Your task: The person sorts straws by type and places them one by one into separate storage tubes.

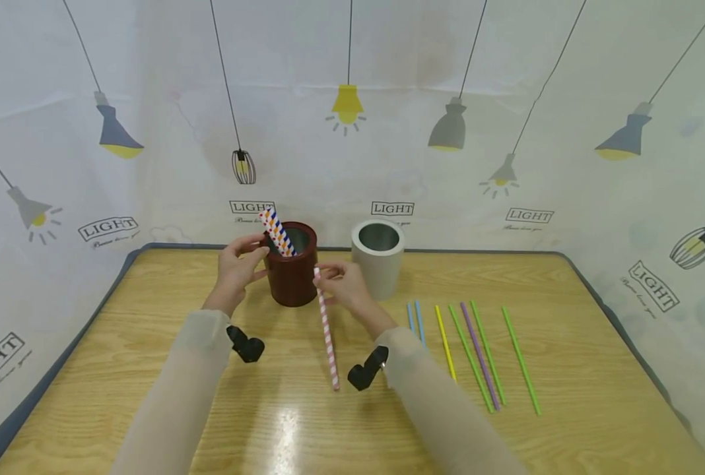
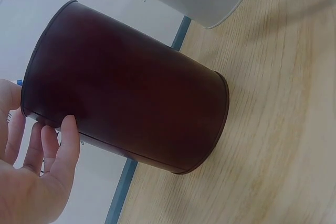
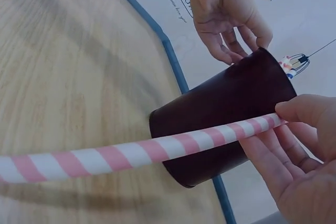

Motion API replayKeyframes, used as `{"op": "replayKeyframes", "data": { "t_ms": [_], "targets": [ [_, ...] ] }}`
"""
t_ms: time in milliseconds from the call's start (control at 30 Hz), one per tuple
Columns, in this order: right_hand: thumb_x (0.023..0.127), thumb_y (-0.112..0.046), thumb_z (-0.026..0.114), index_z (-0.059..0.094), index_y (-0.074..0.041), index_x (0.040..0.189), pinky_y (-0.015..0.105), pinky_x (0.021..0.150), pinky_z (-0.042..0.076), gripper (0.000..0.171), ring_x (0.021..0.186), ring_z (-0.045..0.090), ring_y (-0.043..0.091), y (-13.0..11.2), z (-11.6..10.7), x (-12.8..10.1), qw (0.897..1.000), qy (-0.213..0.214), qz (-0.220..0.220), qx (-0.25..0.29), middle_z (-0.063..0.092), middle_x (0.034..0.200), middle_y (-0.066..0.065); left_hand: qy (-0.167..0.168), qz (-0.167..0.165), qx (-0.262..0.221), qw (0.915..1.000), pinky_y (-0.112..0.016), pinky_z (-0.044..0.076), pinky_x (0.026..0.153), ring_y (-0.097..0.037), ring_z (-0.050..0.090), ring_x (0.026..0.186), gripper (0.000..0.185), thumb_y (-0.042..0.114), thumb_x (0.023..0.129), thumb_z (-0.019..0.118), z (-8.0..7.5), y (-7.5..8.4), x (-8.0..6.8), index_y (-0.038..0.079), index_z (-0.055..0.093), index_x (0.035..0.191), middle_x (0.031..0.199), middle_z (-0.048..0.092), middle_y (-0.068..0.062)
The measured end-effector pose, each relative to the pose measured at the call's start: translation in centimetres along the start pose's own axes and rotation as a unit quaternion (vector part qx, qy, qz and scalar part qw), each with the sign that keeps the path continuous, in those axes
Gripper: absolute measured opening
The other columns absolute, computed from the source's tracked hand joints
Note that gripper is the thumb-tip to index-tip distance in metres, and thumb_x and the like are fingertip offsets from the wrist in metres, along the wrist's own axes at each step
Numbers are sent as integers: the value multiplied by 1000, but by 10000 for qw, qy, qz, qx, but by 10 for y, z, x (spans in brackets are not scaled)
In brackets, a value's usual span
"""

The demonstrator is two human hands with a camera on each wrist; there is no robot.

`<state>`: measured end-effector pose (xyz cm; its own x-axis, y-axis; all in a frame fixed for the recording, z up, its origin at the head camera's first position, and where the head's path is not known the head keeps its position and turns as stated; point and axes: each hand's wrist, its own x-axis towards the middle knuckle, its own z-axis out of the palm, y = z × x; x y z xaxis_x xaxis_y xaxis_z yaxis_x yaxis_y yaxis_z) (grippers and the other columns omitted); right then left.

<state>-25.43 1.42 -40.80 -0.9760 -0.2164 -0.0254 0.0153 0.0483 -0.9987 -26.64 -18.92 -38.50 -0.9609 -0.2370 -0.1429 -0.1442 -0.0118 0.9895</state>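
A dark red cylindrical holder stands on the table, with several patterned paper straws leaning out of its top on the left. My left hand grips its left side near the rim, thumb at the edge and fingers along the outer wall. Between thumb and fingertips, my right hand pinches the upper end of a pink-and-white striped paper straw. This straw slants down in front of the dark red holder, its lower end pointing toward me.
Right of the dark red holder stands a white holder, nothing showing in its opening. On the wooden table to the right lie several thin sticks: blue, yellow, green and purple. A lamp-printed sheet hangs behind.
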Motion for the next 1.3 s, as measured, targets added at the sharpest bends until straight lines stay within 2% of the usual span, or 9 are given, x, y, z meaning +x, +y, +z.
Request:
{"op": "replayKeyframes", "data": {
  "t_ms": [200,367,500,633,800,1000,1100,1300],
  "targets": [
    [79,3,66,63,3,107,36,53,55,29,63,57,11,-14,-1,7,9981,-54,-546,-287,55,77,7,23,-22,-5,10000,-33,54,74,-14,50,94,39,10,88,59,-2,-1,0,8,53,126,112,41,-4],
    [80,3,65,62,4,109,44,57,55,29,63,57,10,-25,-2,13,9953,-114,-872,-393,57,79,9,59,-67,9,10000,-32,54,73,-15,50,96,38,11,88,59,-3,-1,2,9,54,125,113,42,-5],
    [81,3,65,61,4,110,46,60,54,30,64,57,11,-32,-4,19,9947,-100,-995,-244,57,78,8,17,-47,-52,10000,-33,54,73,-15,51,97,39,10,87,59,-2,0,3,8,53,126,112,42,-4],
    [81,2,65,61,4,110,41,59,55,29,67,59,11,-39,-6,25,9941,-28,-1064,-202,55,80,7,-4,-22,-131,9999,-33,54,73,-15,50,97,39,8,87,59,-2,-1,4,7,53,126,110,42,-4],
    [82,0,64,61,2,111,35,57,56,29,71,60,16,-51,-9,33,9921,-3,-1206,-344,55,83,8,15,-10,-160,9999,-33,54,73,-14,50,96,38,8,87,59,-1,-2,5,7,54,125,108,42,-3],
    [84,-2,63,61,-1,111,36,57,56,27,72,58,16,-63,-12,42,9888,6,-1391,-549,54,84,8,-6,-51,-207,9998,-34,53,75,-12,50,92,38,7,87,59,-1,-2,4,6,54,125,106,42,-2],
    [84,-2,63,61,1,111,36,57,56,28,71,58,15,-70,-11,46,9861,65,-1549,-596,53,83,8,-19,-63,-242,9997,-36,53,76,-11,51,91,39,7,87,59,-1,-2,3,6,53,125,106,42,-2],
    [82,1,64,60,3,111,32,56,55,29,68,57,11,-88,-7,57,9833,307,-1764,-326,54,81,6,-38,-39,-206,9998,-35,53,76,-12,51,91,39,7,87,59,-1,-1,2,6,53,125,107,42,-3]
  ]
}}
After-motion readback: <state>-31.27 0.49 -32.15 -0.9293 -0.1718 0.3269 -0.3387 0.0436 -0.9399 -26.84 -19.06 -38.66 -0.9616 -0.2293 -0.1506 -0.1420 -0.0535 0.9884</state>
